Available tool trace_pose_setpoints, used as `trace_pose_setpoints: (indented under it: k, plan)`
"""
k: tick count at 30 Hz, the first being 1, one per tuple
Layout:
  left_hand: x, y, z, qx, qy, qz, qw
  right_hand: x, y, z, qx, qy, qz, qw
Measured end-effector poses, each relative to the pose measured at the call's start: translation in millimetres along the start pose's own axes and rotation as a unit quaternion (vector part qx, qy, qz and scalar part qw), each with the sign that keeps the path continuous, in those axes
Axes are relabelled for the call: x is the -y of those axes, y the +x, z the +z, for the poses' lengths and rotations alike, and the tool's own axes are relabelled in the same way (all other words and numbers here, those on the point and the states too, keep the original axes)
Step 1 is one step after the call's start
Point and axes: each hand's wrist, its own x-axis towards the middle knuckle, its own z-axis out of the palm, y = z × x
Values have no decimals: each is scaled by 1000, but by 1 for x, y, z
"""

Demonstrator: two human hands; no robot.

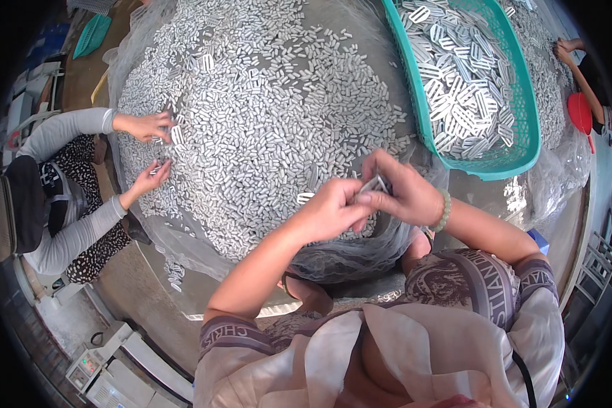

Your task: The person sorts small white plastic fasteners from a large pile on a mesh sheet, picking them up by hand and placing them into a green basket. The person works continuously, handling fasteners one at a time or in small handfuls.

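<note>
My left hand (332,209) and my right hand (409,193) meet above the near edge of a wide heap of small grey capsule-shaped pieces (251,136). Between their fingertips is a flat silvery slotted piece (376,184), held by both hands; the fingers hide much of it, and I cannot tell whether it is one piece or several. A pale slotted buckle-like piece (305,198) lies on the heap just left of my left hand. Beyond my right hand, a teal plastic basket (425,129) holds many flat slotted oval pieces (466,88).
Crumpled clear sheeting (340,262) edges the heap. At left, a person in grey sleeves has both hands (143,126) in the pieces. Another person's hand (568,47) reaches another heap at far right, near a red scoop (579,112). A second teal basket (92,35) is at upper left.
</note>
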Motion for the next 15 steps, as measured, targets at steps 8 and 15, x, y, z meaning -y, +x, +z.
trace_pose_setpoints:
  k: [8, 15]
  plan:
    - [-8, -40, 12, 13, 134, 23, 991, 25, -7, -2, 149, -1, -4, 989]
    - [-13, -40, 37, -131, 178, 139, 965, 37, -8, -6, 71, -158, -59, 983]
